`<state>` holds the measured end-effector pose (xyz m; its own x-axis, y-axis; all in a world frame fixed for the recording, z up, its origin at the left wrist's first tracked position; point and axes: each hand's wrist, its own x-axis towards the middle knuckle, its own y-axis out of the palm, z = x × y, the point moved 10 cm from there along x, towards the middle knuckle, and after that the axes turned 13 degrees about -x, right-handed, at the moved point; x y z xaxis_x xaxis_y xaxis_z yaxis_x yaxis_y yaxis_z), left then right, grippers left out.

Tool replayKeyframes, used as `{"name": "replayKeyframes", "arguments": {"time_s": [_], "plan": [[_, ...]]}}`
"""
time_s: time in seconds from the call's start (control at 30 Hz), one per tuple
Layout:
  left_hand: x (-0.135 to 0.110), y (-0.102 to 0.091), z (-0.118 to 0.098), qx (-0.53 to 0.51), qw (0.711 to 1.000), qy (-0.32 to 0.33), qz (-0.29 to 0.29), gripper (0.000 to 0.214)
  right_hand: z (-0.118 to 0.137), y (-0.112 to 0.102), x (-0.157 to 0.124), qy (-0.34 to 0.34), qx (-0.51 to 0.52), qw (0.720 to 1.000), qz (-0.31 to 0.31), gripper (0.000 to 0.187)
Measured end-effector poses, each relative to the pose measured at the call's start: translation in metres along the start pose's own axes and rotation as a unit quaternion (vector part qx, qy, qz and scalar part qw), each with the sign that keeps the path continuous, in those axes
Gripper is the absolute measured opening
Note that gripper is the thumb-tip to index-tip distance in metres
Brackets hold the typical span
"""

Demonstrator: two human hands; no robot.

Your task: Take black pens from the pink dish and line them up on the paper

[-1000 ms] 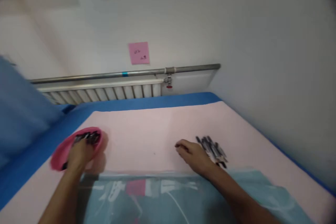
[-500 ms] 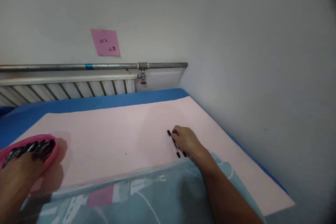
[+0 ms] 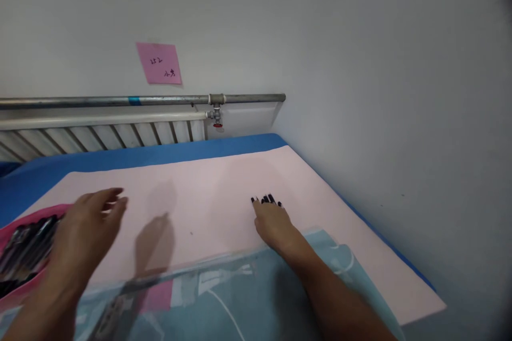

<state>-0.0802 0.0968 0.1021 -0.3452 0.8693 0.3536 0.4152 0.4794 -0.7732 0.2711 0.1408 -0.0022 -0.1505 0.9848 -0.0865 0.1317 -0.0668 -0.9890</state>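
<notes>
My right hand (image 3: 273, 222) rests on the pink mat (image 3: 200, 192) with its fingers closed over a bunch of black pens (image 3: 266, 200); only the pen tips stick out past the fingers. My left hand (image 3: 88, 219) hovers above the mat's left part, fingers stretched out, holding nothing. Just left of it lies a pink dish (image 3: 16, 293) with several black pens (image 3: 24, 248) in it, partly hidden by the hand.
A clear plastic bag (image 3: 224, 298) with printed marks lies along the near edge. A blue cloth (image 3: 120, 157) borders the mat. Behind are a radiator (image 3: 100, 136), a metal pipe (image 3: 160, 99) and a pink note (image 3: 159, 63) on the wall. A white wall closes the right side.
My left hand has lifted off the pink dish and moved right, opening above the mat. My right hand has gathered the black pens under its fingers. The view has swung right.
</notes>
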Motion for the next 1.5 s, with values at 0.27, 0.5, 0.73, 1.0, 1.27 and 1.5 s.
{"name": "replayKeyframes", "arguments": {"time_s": [0.27, 0.5, 0.73, 1.0, 1.27, 1.5], "plan": [[-0.055, 0.122, -0.13, -0.274, 0.921, 0.036, 0.276, 0.029, 0.023, -0.015, -0.006, -0.024, 0.08, 0.996, -0.035, 0.028], [-0.086, 0.198, -0.112, -0.568, 0.742, -0.213, 0.285, 0.028, 0.052, -0.02, -0.014, -0.091, 0.405, 0.908, -0.053, 0.017], [-0.084, 0.207, -0.073, -0.637, 0.656, -0.313, 0.257, 0.024, -0.023, -0.028, 0.011, 0.03, 0.184, 0.971, -0.152, 0.021], [-0.085, 0.206, -0.076, -0.615, 0.668, -0.304, 0.29, 0.025, -0.006, -0.006, 0.031, -0.028, -0.038, 0.997, -0.066, 0.018], [-0.087, 0.204, -0.083, -0.611, 0.669, -0.293, 0.305, 0.025, 0.005, -0.005, 0.026, -0.033, -0.034, 0.999, -0.025, 0.019], [-0.089, 0.204, -0.091, -0.591, 0.689, -0.25, 0.336, 0.025, 0.009, -0.005, 0.025, -0.015, 0.042, 0.999, -0.03, 0.019]]}}
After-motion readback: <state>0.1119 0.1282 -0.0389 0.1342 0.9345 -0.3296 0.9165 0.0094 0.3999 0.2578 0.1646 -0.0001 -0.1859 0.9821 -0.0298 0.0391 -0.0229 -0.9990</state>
